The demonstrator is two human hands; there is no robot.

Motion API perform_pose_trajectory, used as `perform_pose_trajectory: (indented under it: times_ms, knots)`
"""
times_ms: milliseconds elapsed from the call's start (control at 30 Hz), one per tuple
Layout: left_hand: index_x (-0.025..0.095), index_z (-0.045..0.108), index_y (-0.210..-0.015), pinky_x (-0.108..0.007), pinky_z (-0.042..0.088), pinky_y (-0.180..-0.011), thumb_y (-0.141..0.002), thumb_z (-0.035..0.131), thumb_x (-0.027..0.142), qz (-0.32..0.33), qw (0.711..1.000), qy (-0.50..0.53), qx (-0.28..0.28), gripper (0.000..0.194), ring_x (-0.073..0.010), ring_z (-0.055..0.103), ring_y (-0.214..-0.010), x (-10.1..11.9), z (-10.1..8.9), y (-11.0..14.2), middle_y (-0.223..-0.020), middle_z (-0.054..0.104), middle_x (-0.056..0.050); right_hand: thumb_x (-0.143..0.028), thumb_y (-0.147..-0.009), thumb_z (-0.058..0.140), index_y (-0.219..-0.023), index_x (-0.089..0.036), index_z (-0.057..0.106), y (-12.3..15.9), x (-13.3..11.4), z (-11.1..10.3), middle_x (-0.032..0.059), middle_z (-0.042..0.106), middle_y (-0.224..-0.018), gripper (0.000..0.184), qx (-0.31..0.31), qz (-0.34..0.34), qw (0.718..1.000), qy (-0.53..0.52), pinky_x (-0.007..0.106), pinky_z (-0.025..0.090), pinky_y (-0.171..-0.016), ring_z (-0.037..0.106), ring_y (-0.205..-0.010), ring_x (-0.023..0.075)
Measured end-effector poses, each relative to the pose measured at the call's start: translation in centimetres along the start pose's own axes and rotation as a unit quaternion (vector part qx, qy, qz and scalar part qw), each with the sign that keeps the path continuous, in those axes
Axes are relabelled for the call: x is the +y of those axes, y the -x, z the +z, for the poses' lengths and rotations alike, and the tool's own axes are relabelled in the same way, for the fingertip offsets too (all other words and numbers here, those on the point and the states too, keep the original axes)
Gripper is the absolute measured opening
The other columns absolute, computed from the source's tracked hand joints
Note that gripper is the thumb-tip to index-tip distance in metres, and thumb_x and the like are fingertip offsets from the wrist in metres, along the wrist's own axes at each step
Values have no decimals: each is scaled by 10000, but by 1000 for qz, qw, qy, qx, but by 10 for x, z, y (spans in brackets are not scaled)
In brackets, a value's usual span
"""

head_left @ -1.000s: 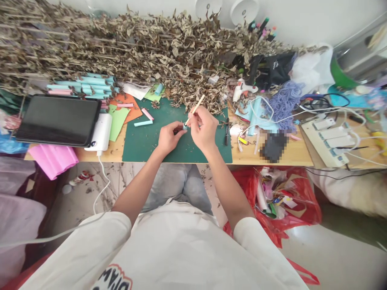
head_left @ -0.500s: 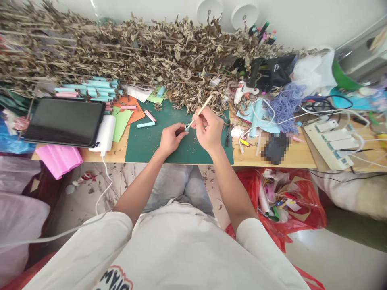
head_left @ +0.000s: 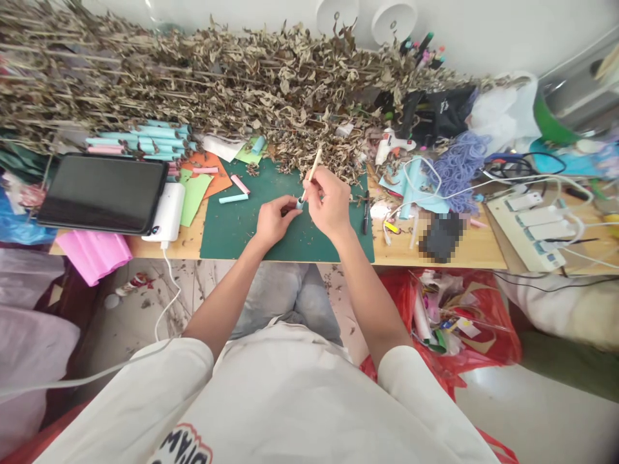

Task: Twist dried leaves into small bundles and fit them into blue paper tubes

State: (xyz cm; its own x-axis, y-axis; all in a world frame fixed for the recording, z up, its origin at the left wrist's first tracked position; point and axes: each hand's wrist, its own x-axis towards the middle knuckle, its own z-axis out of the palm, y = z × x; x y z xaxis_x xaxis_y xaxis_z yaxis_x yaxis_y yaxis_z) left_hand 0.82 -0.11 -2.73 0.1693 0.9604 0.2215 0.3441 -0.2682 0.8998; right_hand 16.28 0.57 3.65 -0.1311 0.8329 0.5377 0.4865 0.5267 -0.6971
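Over a green cutting mat (head_left: 232,229), my right hand (head_left: 329,205) is closed around a thin pale wooden stick (head_left: 312,171) that points up and away. My left hand (head_left: 272,221) pinches a small light-blue paper roll (head_left: 300,203) at the stick's lower end. The two hands touch at their fingertips. A loose blue roll (head_left: 233,199) and a pink roll (head_left: 240,185) lie on the mat to the left.
Dried leafy branches (head_left: 193,77) cover the back of the wooden table (head_left: 464,251). A dark tablet (head_left: 101,193) and white power bank (head_left: 166,212) sit left, with stacked blue rolls (head_left: 145,138). A glue gun (head_left: 391,143), cables and power strip (head_left: 534,229) lie right. A red bag (head_left: 454,322) hangs below.
The stick has tilted from leaning right to more upright. Both hands stay together over the mat, with only small finger shifts.
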Motion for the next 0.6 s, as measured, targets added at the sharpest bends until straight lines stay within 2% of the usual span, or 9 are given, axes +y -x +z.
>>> perform_pose_trajectory:
  times_ms: [300,400,500,600]
  knots:
    - [190,728,-933,-281,562,-767,-826,699,218,1,1000,9,4,114,-178,721,-789,0,0,0,-870,770,-22,-472,-1017,421,-929,-235,593,0,-4,0,9,608,-814,306,17,22,998,-54,310,555,-701,626,-695,146]
    - [191,726,-933,-284,565,-771,-827,698,221,-3,1000,3,4,113,-177,720,-789,-1,0,0,-874,771,-22,-492,-1008,431,-916,-237,592,0,-4,-1,11,600,-799,314,13,27,997,-65,324,555,-750,630,-758,162]
    - [195,722,-933,-286,565,-769,-826,702,220,-5,1000,-1,5,112,-173,716,-779,-2,1,0,-871,771,-21,-518,-987,470,-912,-237,588,-2,-3,1,27,614,-853,313,35,40,995,-81,350,548,-835,625,-871,180]
    - [191,719,-928,-295,563,-769,-818,714,229,-8,1000,-11,15,116,-177,712,-773,-3,1,0,-869,770,-27,-553,-974,480,-919,-247,567,-7,-4,8,23,611,-886,323,66,58,984,-157,336,541,-838,610,-872,164]
